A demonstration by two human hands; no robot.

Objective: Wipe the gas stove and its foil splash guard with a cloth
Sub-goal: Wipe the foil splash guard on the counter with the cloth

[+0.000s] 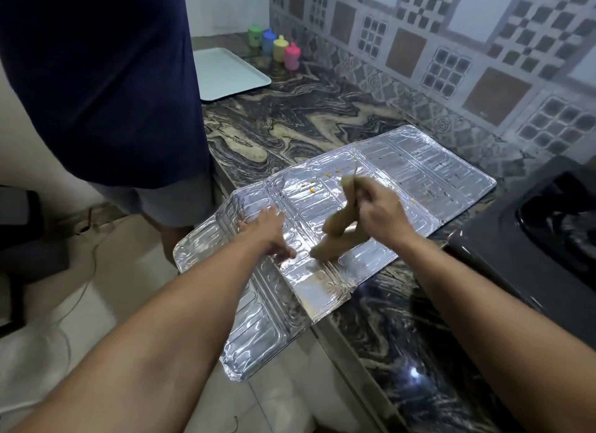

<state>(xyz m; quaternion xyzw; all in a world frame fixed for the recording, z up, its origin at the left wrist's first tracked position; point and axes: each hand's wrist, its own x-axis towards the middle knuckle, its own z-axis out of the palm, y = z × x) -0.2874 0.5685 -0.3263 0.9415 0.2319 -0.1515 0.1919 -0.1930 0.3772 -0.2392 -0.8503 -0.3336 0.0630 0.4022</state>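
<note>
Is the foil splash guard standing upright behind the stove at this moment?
No. The foil splash guard lies unfolded flat on the marble counter, left of the gas stove, one end overhanging the counter edge.

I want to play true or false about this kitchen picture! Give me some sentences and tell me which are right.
1. The foil guard lies flat on the counter. True.
2. The right hand holds a cloth. True.
3. The left hand holds a cup. False: it rests flat on the foil.
4. Four coloured cups stand by the wall. True.
5. The foil is spotless. False: orange crumbs lie on it.
6. The tray sits on the stove. False: it sits on the counter, far from the stove.
</note>
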